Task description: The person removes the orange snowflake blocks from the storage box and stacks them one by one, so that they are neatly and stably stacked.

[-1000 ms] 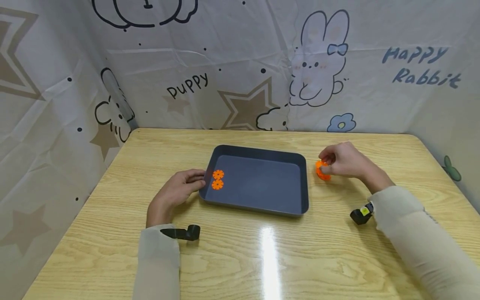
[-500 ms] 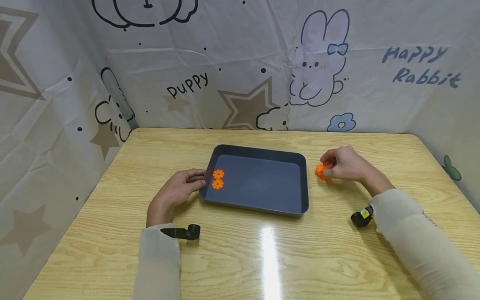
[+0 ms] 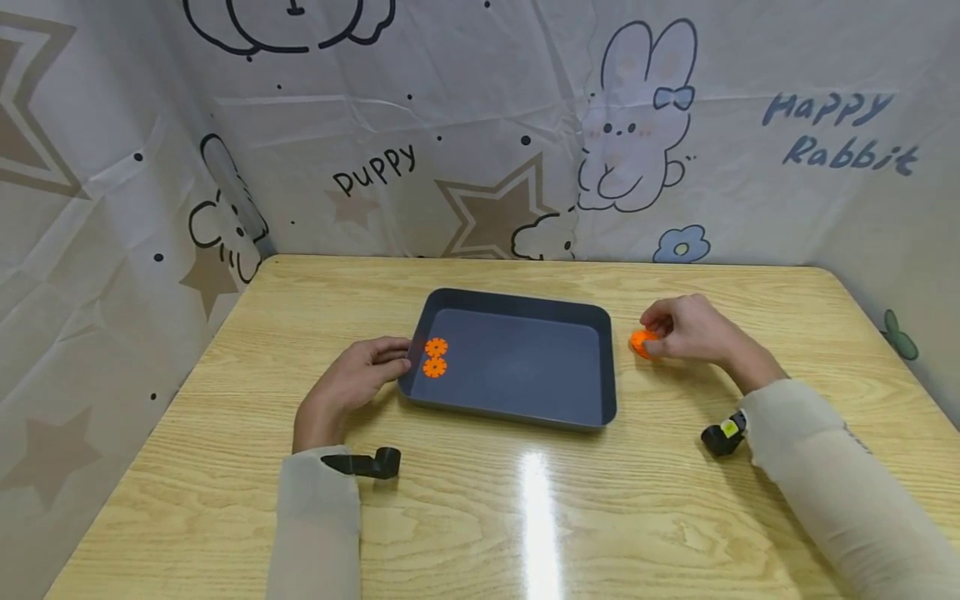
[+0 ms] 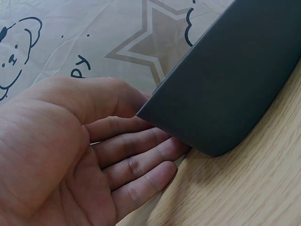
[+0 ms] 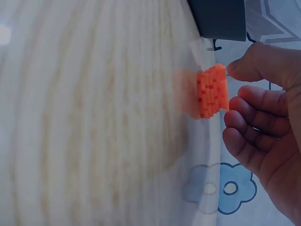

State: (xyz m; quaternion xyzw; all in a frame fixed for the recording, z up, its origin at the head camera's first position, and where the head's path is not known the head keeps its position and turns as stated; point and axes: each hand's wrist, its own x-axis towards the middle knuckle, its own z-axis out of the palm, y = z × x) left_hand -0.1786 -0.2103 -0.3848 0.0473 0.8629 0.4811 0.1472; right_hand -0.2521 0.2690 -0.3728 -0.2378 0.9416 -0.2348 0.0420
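Note:
A dark grey tray (image 3: 517, 412) lies on the table. My left hand (image 3: 352, 375) grips its left wall, thumb over the rim and the other fingers along the outside, as the left wrist view also shows the tray (image 4: 225, 89) by the hand (image 4: 94, 150). Inside, near that end, two orange notched discs (image 3: 437, 347) lie flat. Right of the tray stands a stack of orange discs (image 3: 640, 342). My right hand (image 3: 693, 329) is bent over it. In the right wrist view the thumb and fingertips of the hand (image 5: 268, 108) are right at the stack's top (image 5: 211, 92); I cannot tell whether they pinch a disc.
The wooden table (image 3: 465, 517) ends at a cloth backdrop (image 3: 480, 125) with cartoon prints behind it. Black wrist cameras sit on the left cuff (image 3: 386, 464) and the right cuff (image 3: 723, 435).
My right hand has sunk slightly toward the viewer over the orange stack, and less of the stack's top shows. My left hand and the tray have stayed put.

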